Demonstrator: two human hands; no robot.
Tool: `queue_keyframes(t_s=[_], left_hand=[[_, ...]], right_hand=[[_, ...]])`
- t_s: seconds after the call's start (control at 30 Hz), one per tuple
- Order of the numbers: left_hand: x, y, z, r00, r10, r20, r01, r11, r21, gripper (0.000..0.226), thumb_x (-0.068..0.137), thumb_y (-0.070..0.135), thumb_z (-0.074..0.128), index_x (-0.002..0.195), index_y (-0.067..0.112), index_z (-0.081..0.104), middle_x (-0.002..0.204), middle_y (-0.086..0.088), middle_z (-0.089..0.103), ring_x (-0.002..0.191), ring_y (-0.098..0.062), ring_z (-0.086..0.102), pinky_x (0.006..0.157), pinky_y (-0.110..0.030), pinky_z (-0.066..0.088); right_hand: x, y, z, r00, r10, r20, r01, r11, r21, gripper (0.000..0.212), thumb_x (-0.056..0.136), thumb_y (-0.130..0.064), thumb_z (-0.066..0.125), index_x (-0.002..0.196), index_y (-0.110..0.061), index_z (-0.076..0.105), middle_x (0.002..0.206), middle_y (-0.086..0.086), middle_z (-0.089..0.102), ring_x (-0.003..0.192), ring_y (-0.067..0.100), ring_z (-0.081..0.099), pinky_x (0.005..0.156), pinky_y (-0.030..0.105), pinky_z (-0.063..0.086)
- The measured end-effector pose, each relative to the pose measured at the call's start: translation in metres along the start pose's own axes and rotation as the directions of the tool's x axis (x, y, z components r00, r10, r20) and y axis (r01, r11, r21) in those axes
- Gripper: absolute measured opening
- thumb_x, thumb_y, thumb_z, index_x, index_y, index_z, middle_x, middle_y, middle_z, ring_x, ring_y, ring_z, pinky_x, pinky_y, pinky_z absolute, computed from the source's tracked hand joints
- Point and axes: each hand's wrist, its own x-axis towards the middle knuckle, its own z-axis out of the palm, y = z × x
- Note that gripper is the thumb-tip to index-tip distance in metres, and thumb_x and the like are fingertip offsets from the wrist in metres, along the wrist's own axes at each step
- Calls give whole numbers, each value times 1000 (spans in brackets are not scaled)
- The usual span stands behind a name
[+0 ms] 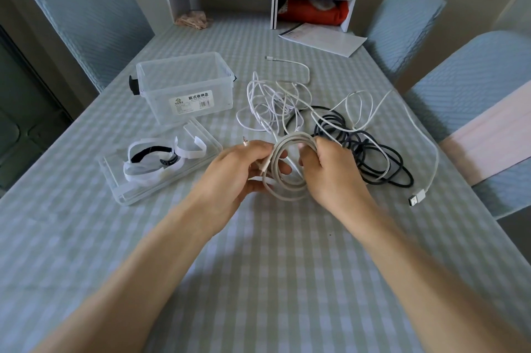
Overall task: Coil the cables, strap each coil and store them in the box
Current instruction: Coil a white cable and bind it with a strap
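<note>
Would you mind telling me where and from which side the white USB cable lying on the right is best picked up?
Take the white USB cable by its flat plug, pinching the plug's long sides from above. The plug lies free on the tablecloth, apart from the black cable pile, while the cord's far end disappears into the tangle of white cables.

Both forearms bare, converging toward frame centre. Left hand (244,170) palm inward, fingers curled, pinching grey coil (288,168). Right hand (327,171) knuckles up, fingers curled over coil's right side
</note>
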Motion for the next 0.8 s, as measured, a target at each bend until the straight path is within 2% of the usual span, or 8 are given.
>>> queue_keyframes(t_s=[0.1,0.2,0.27,0.37,0.43,0.5,0.6,0.8], left_hand=[[-1,2,6,999,-39,36,45,984,-172,34,97,22,46,77,10,71,72,-13,63,67,-22,62,72,-35,52],[-1,0,9,997,-50,51,60,976,-211,35,99,30,49,75,10,65,60,-8,50,60,-22,55,70,-32,51],[-1,-1,12,997,-75,24,79,972,-220,29,98,29,53,76,10,58,54,-2,38,55,-19,44,68,-29,48],[-1,0,10,991,-137,-7,127,932,-338,24,95,22,55,74,11,51,50,4,25,46,-13,29,66,-30,47],[0,2,5,987,-161,-17,142,912,-386,23,94,18,56,73,11,51,48,5,24,41,-11,25,60,-29,45],[1,5,-2,984,-176,-39,152,924,-351,21,93,15,57,73,9,53,47,5,25,40,-10,23,53,-26,44],[2,9,-11,978,-192,-77,161,941,-296,17,89,10,59,72,9,56,47,4,29,40,-10,21,47,-25,40],[-3,16,-10,980,-152,-129,112,955,-276,7,87,4,57,87,11,57,50,0,38,43,-11,25,44,-23,37]], right_hand=[[-4,-4,3,1000,-8,-17,8,1000,-26,38,101,-24,48,65,-24,38,65,-3,51,65,22,50,58,30,26],[-6,-8,6,999,-46,-9,45,996,-72,31,101,-21,48,71,-19,42,68,2,55,72,29,54,62,35,33],[-7,-9,6,997,-78,11,79,994,-81,28,100,-22,49,74,-15,46,68,7,57,72,30,55,62,38,38],[-8,-11,1,989,-123,84,125,992,-19,29,95,-23,56,70,-11,49,57,0,50,60,22,50,57,32,35],[-8,-13,-4,975,-132,181,131,991,15,20,92,-23,60,75,-12,58,60,-2,55,59,17,51,57,31,39],[-9,-17,-9,956,-98,276,82,994,67,10,90,-22,62,81,-20,65,61,-6,60,54,10,55,55,28,44],[-14,-23,-12,922,-41,386,-11,991,132,10,89,-15,61,84,-22,67,54,-8,58,43,9,57,44,25,47],[-16,-21,-8,908,-4,418,-18,999,50,13,86,-15,56,80,-19,67,51,-8,60,39,7,52,42,22,39]])
